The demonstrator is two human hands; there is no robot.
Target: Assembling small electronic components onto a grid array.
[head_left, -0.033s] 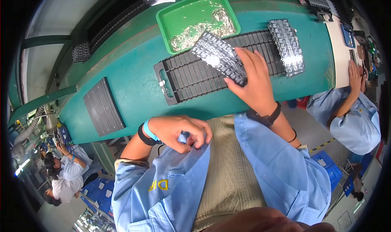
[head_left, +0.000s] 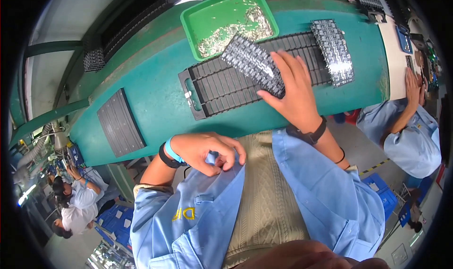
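Note:
My right hand (head_left: 297, 93) grips a small dark plate (head_left: 250, 61) covered in rows of shiny metal parts, thumb on its near edge and fingers along its right end. That plate lies at a slant over a long black slotted tray (head_left: 219, 87) with a cut-out handle at its left end. Across the tray's right end rests a second plate of the same kind (head_left: 332, 51). My left hand (head_left: 205, 153) is held before my chest with curled fingers; whether anything sits in them is hidden.
A green bin (head_left: 212, 21) with loose silvery pieces stands behind the tray. At the left of the green table lies a dark flat panel (head_left: 121, 122). A co-worker's hand (head_left: 413, 87) rests on a pale surface at the right. Other people sit at the lower left.

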